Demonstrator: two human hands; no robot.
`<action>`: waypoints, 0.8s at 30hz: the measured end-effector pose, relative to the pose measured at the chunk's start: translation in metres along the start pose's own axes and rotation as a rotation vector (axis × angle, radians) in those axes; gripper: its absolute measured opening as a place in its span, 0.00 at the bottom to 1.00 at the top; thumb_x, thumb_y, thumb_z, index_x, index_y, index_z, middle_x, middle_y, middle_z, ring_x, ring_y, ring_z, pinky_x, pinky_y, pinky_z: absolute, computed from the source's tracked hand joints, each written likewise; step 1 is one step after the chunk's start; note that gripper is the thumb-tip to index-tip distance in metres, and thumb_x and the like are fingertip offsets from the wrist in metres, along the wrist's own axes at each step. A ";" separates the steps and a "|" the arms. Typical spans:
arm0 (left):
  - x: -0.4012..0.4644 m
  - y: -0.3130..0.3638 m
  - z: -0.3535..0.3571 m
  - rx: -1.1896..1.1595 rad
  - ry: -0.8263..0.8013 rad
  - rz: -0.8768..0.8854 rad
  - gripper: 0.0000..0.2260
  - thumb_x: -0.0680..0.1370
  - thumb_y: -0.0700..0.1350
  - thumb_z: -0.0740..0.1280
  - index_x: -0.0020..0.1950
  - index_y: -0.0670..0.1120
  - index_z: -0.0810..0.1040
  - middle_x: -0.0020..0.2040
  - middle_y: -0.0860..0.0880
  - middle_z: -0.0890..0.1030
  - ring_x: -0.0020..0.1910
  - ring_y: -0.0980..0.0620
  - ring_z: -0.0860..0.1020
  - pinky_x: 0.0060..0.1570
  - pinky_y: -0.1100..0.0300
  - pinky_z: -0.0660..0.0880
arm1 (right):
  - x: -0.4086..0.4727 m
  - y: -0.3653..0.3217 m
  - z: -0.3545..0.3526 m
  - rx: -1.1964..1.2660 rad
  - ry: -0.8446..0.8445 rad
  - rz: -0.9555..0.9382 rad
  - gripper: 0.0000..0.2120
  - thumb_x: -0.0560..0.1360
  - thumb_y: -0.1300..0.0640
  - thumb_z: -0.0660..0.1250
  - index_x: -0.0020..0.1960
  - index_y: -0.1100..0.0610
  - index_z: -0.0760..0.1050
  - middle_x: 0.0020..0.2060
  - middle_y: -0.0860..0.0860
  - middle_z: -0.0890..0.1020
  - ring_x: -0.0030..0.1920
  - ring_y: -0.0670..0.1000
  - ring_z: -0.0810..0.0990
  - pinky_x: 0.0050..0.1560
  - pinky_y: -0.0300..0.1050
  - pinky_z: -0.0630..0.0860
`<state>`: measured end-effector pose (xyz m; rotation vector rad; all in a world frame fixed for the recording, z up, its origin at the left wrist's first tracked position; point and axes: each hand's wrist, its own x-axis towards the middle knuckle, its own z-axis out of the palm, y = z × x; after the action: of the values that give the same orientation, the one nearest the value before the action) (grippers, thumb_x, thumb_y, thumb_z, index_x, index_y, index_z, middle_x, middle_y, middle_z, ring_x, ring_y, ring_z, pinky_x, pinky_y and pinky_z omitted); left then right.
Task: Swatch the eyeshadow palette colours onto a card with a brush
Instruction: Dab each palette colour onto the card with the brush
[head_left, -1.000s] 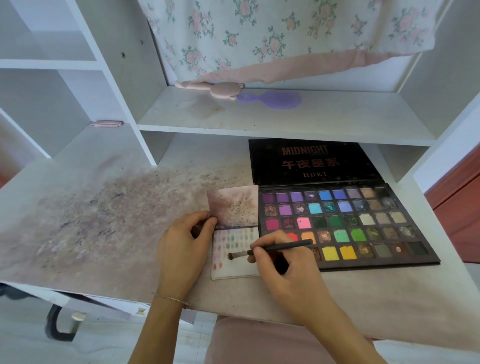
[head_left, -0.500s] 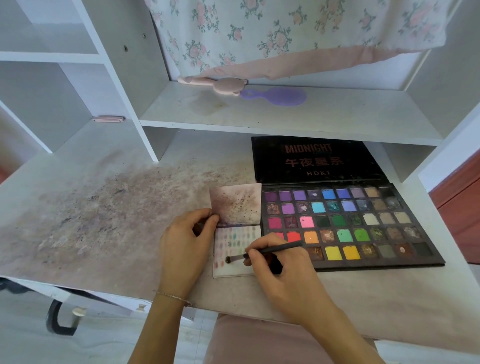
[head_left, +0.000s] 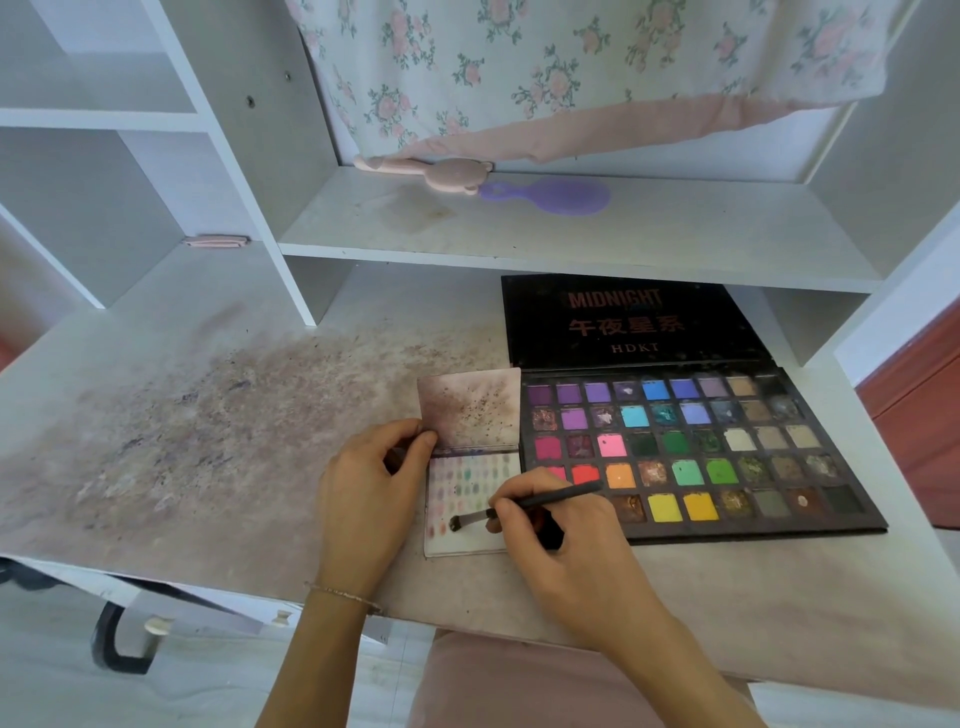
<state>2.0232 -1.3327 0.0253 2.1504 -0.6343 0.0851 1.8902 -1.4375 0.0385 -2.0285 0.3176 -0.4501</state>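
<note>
Right hand (head_left: 566, 535): pinches brush (head_left: 524, 505), tip on card (head_left: 470, 540).
Left hand (head_left: 371, 499): pinches card's left edge.
Palette (head_left: 691, 447): open, touching card's right.

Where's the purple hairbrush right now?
The purple hairbrush lies on the shelf above the open palette, beside a pink bear-shaped brush.

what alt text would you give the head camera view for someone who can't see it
A right hand holds a thin brush with its tip on a small card already dotted with rows of colour swatches, while the left hand pins the card's left edge. An open eyeshadow palette of many colours lies just right of the card on a powder-stained white desk.
</note>
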 end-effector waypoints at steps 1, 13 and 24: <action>0.000 0.000 0.000 0.001 0.004 0.001 0.05 0.74 0.45 0.67 0.46 0.48 0.82 0.39 0.57 0.78 0.38 0.57 0.76 0.38 0.65 0.70 | 0.000 0.000 0.000 -0.001 0.002 0.000 0.06 0.72 0.51 0.60 0.39 0.41 0.70 0.37 0.44 0.80 0.42 0.45 0.80 0.43 0.44 0.77; 0.000 0.000 0.001 -0.003 0.018 0.004 0.05 0.74 0.44 0.68 0.47 0.47 0.82 0.39 0.57 0.78 0.37 0.61 0.74 0.38 0.66 0.69 | 0.000 0.001 0.001 0.010 0.020 -0.019 0.08 0.72 0.53 0.60 0.38 0.40 0.70 0.37 0.44 0.79 0.40 0.46 0.79 0.41 0.45 0.77; 0.000 0.000 0.000 -0.024 -0.001 -0.004 0.05 0.74 0.44 0.67 0.46 0.47 0.82 0.38 0.55 0.78 0.37 0.60 0.74 0.38 0.62 0.70 | -0.004 0.004 -0.009 0.204 0.264 -0.084 0.08 0.72 0.51 0.59 0.46 0.45 0.75 0.44 0.42 0.80 0.43 0.43 0.80 0.42 0.32 0.76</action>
<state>2.0228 -1.3329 0.0254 2.1286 -0.6280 0.0741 1.8828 -1.4446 0.0382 -1.7893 0.3326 -0.7746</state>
